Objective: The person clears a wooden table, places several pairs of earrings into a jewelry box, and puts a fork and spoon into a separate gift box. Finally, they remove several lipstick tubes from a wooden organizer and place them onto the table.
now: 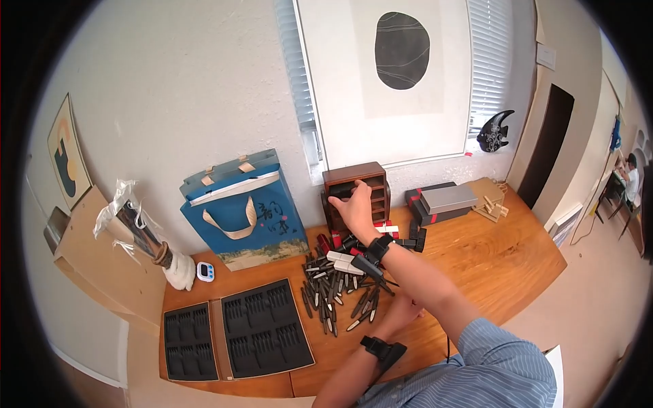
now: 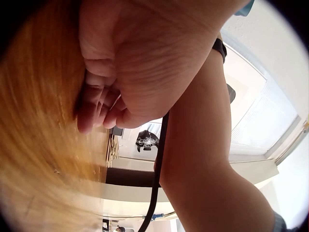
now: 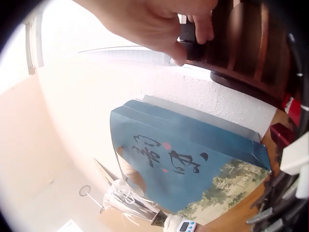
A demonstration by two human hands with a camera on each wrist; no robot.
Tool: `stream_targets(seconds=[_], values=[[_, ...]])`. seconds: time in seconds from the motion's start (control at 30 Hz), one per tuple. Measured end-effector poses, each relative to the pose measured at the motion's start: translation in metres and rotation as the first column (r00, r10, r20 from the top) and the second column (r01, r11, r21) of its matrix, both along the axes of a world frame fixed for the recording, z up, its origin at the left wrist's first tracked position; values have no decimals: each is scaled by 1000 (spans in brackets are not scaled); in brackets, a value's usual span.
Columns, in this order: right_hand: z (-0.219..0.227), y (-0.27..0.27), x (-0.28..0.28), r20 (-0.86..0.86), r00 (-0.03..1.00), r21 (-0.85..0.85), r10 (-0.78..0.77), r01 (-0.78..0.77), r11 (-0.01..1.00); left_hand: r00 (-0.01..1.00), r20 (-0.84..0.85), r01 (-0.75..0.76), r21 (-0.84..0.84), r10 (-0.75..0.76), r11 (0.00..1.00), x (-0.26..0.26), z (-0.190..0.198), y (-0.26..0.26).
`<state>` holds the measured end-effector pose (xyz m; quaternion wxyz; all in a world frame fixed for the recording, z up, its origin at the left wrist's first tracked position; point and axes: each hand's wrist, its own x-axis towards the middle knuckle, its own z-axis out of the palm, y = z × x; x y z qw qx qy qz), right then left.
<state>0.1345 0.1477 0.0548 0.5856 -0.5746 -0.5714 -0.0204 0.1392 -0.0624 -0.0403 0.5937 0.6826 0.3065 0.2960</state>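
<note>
My right hand (image 1: 357,212) reaches to the top compartment of a small dark-brown wooden shelf (image 1: 354,174) standing against the wall. In the right wrist view, its thumb and fingers pinch a small black block (image 3: 187,33) at the shelf's opening; the rest of the block is hidden by the fingers. My left hand (image 1: 403,313) rests at the table's near side, below the right forearm. Its fingers are loosely curled with nothing in them in the left wrist view. In front of the shelf lies a heap of slim black pieces with silvery ends (image 1: 330,299), beside white boxes (image 1: 345,262).
Two black slotted trays (image 1: 265,326) lie at the table's left. A blue paper bag (image 1: 248,221) stands behind them, near a white timer (image 1: 205,272) and a wrapped vase (image 1: 178,270). Right of the shelf are a grey box (image 1: 447,198) and wooden sticks (image 1: 491,207).
</note>
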Motion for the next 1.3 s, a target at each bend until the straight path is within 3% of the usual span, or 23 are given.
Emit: stream_targets(seconds=[0.1, 0.23, 0.3, 0.33, 0.5, 0.57, 0.63, 0.67, 0.73, 0.87, 0.97, 1.07, 1.2, 1.27, 1.3], values=[[-1, -2, 0, -206, 967, -173, 151, -188, 967, 996, 67, -47, -81, 52, 996, 1, 2, -2], [3, 1, 9, -249, 945, -220, 211, -267, 938, 1000, 20, -17, -41, 17, 999, 0, 4, -1], [3, 1, 10, -109, 988, -200, 110, -130, 971, 999, 18, -26, -58, 27, 998, 0, 4, -2], [1, 0, 11, -116, 989, -205, 95, -118, 972, 999, -28, -24, -67, 22, 997, -1, 0, 0], [5, -24, 49, 6, 971, -194, 239, -233, 953, 990, -137, 11, -54, -18, 998, -5, -5, 2], [-1, -37, 90, 131, 929, -230, 347, -313, 922, 998, 46, -49, -48, 51, 998, -3, -11, -1], [-6, -49, 138, 206, 902, -379, 378, -283, 881, 999, 31, -25, -66, 27, 998, -3, -12, -2], [-19, -52, 158, 252, 916, -460, 312, -170, 871, 1000, 19, -9, -69, 10, 998, -4, -12, 0], [-31, -68, 193, 344, 878, -574, 333, -84, 814, 1000, 19, 14, -99, -12, 995, -5, -15, 1], [-69, -83, 220, 386, 783, -669, 488, -126, 732, 1000, -14, 1, -103, -3, 995, -4, -10, 3], [-67, -103, 226, 212, 790, -724, 575, -268, 636, 1000, 0, -10, -115, 10, 993, -5, -12, 2], [-71, -118, 239, 206, 756, -658, 621, -363, 660, 1000, -10, -2, -88, 1, 996, -6, -12, 1], [-67, -138, 240, 163, 788, -589, 594, -405, 699, 1000, -29, -12, -109, 8, 994, -5, -14, 2], [-57, -147, 237, 277, 827, -625, 489, -232, 746, 1000, -26, -11, -112, 8, 994, -5, -18, 2], [-60, -146, 238, 275, 828, -624, 489, -233, 745, 1000, -18, -13, -106, 11, 994, -5, -17, 2]])
